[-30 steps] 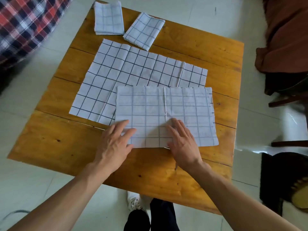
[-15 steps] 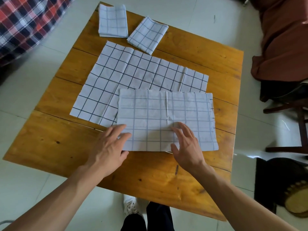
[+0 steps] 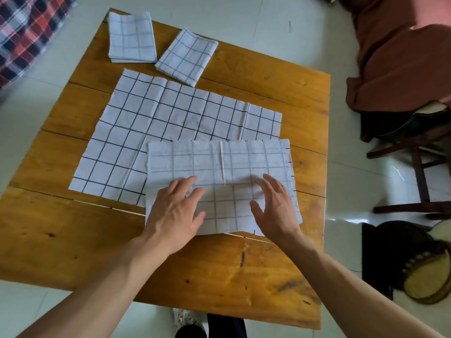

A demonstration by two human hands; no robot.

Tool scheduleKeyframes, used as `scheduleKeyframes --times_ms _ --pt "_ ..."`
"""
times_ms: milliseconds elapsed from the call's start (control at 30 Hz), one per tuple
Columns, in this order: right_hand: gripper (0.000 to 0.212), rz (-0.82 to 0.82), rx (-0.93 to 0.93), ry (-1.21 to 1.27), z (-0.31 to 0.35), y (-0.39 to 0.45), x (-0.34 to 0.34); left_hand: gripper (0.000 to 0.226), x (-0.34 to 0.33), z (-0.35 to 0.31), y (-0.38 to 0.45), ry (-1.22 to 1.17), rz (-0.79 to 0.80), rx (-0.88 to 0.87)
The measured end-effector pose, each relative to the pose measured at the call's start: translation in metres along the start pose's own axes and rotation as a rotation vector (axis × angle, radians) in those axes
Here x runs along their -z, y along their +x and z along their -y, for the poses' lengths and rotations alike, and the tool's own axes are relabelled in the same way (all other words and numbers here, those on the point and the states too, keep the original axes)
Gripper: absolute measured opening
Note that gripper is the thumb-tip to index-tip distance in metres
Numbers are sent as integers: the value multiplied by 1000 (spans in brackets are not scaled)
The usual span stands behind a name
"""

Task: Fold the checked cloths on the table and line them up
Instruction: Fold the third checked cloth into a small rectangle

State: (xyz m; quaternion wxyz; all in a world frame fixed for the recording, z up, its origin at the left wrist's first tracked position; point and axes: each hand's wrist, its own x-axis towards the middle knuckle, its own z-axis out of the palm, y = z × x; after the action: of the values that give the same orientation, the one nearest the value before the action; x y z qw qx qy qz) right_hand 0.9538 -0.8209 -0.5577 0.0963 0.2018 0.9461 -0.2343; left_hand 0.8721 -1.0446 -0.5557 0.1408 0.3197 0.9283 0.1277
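A half-folded white checked cloth (image 3: 219,167) lies on the near middle of the wooden table (image 3: 268,84), faint grid side up. My left hand (image 3: 174,211) rests flat on its near left part, fingers spread. My right hand (image 3: 274,208) hovers over its near right part, fingers apart and slightly curled. Behind it lies an unfolded checked cloth (image 3: 156,125), partly covered by the near one. Two small folded cloths sit at the far edge: one squared (image 3: 131,37), one turned at an angle (image 3: 186,57).
A wooden chair (image 3: 419,154) draped with brown fabric (image 3: 395,57) stands to the right. A round woven stool (image 3: 427,274) sits on the floor at lower right. Plaid fabric (image 3: 26,28) shows at upper left. My shoes (image 3: 188,320) are under the table's near edge.
Both hands have slid further onto the near cloth, away from its near edge. The right hand has lifted off the cloth and moved to the right.
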Motion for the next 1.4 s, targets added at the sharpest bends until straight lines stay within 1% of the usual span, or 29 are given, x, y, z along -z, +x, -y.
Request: scheduleKeyframes --times_ms 400,567,700,833,1100,1400 --pt "51 -54 -27 28 -36 40 28 53 -5 -43 61 -28 25 -39" --pt "50 -25 -38 -1 -48 62 39 51 -5 -60 90 -41 16 -42" --pt "54 10 -14 -64 -56 83 44 51 -8 -70 112 -45 9 -42" --pt "52 13 7 -63 -59 101 47 48 -11 -75 129 -50 4 -32" --pt "57 23 17 -87 -58 100 46 42 -23 -74 134 -60 37 -14" --pt "52 -22 62 -35 -57 100 46 42 -22 -76 134 -52 45 0"
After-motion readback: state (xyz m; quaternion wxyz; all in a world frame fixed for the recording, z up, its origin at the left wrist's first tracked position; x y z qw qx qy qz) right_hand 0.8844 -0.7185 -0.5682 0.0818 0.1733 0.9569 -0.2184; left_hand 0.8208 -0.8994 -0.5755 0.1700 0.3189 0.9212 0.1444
